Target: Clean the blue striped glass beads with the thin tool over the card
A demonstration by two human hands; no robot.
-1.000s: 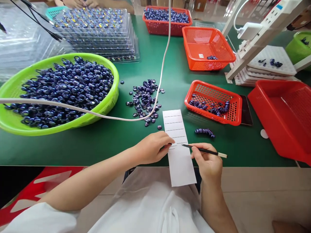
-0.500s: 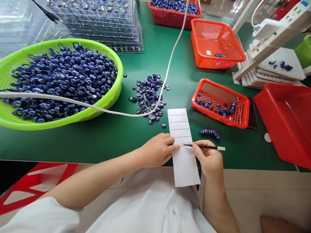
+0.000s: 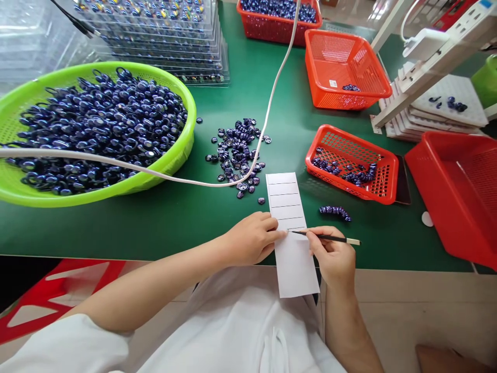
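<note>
A white paper strip [image 3: 297,272] with several dark cross lines lies over the front edge of the green table, its lower end hanging past it. My left hand [image 3: 256,239] is closed at the strip's left edge, fingers curled and one fingertip pressed on the paper. My right hand [image 3: 334,256] pinches a slim black pointed tool with a pale end [image 3: 330,238]; whether it is tweezers or a pen I cannot tell. Its tip meets the paper beside my left fingertip, near the lowest line. A short curved row of dark shiny beads [image 3: 336,212] lies just beyond my right hand.
Loose dark beads [image 3: 240,147] are scattered beyond the strip, under a white cable [image 3: 272,98]. At left stands a green basket [image 3: 190,140] of dark looped pieces, with stacked clear trays [image 3: 225,67] behind. Red baskets [image 3: 392,181] and a power strip [image 3: 462,31] are at right.
The view has shifted very slightly. Both hands, the black tool and the paper strip keep almost the same positions.
</note>
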